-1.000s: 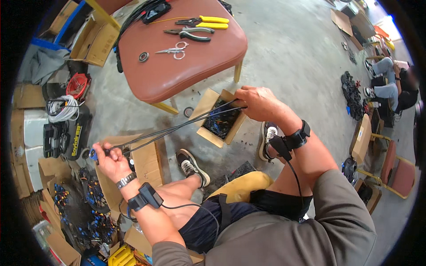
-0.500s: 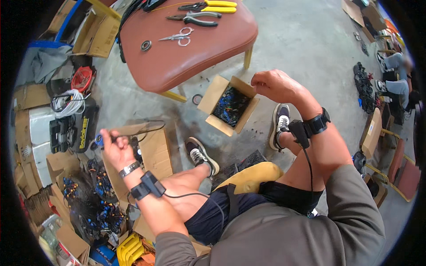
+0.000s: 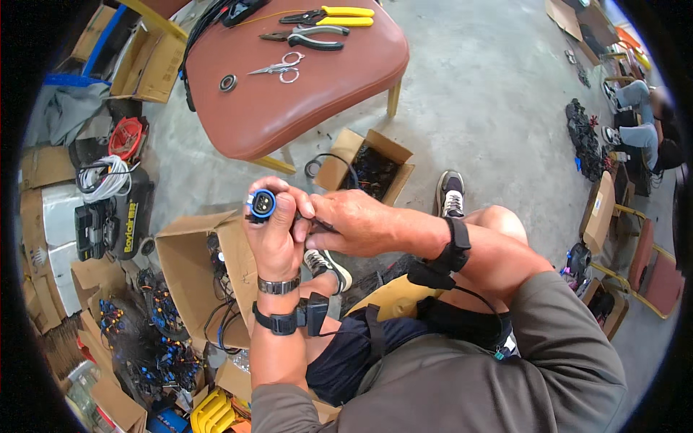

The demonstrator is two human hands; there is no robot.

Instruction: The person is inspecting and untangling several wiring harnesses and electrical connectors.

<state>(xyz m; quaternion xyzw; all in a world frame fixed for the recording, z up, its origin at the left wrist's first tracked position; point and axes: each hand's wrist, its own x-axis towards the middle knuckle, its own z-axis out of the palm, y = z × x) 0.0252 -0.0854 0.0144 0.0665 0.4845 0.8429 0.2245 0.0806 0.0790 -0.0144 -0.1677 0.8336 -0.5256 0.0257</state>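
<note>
A round blue-rimmed cable connector (image 3: 263, 204) with a dark socket face is held in my left hand (image 3: 278, 234), its thumb and fingers closed around it. My right hand (image 3: 354, 220) meets the left just beside it, fingers pinched on the black cable (image 3: 326, 226) running out from the connector. A loop of dark cable shows beyond the right hand, over the small open carton (image 3: 333, 172) on the floor, which holds black parts. The right fingertips are partly covered.
Scissors (image 3: 283, 68), grey-handled pliers (image 3: 310, 37), yellow-handled pliers (image 3: 339, 16) and a small ring (image 3: 228, 83) lie on a brown chair seat (image 3: 303, 101). A larger carton (image 3: 173, 252) with cables stands at left, near piled connectors (image 3: 159, 325). Another person (image 3: 639, 137) sits far right.
My left hand has moved right with the connector, whose face now shows. My right hand, earlier raised by the small carton, has come down and left onto the cable.
</note>
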